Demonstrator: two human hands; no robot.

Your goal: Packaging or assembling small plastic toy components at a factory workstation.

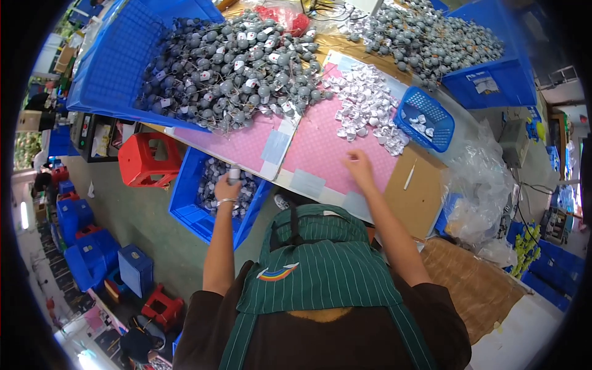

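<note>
Over the blue crate (185, 213) below the table's left edge, my left hand (226, 189) is closed around a small grey-and-white piece (234, 175). Similar grey pieces fill that crate. My right hand (359, 168) hovers above the pink mat (320, 154), its fingers loosely bent and slightly apart, with nothing visible in them. Just beyond it lies a heap of small white plastic parts (364, 102). A large pile of grey ball-shaped pieces with wires and white tags (228, 68) spills from a tipped blue crate (114, 68) at the far left.
A small blue basket (445, 126) with a few white parts stands right of the heap. Brown cardboard (401, 200) bears a white pen-like stick (410, 175). Another blue crate (493, 86) of grey pieces is at far right. A red stool (139, 161) stands at left.
</note>
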